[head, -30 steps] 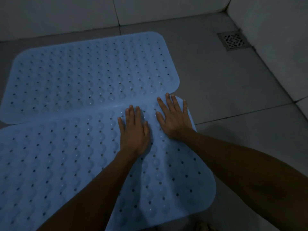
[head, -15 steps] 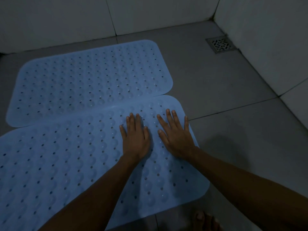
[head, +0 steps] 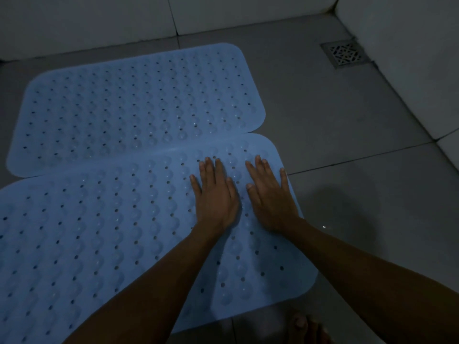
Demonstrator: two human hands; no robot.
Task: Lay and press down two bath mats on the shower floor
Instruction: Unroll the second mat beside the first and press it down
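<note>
Two blue mats lie flat on the grey tiled floor (head: 347,150), long sides meeting. The far mat (head: 136,108) sits near the back wall (head: 99,21); the near mat (head: 87,232) runs off the left edge of view, its far edge lapping slightly over the other. Bare tile stays open to the right, out to the side wall and a square metal drain (head: 345,54) in the far right corner. Both mats are rubbery, round-cornered, dimpled with rows of bumps and small holes. Left hand (head: 214,194) and right hand (head: 269,194) rest palm-down side by side at the near mat's right end, fingers straight and slightly spread, gripping nothing. Toes (head: 305,328) show at the bottom edge.
</note>
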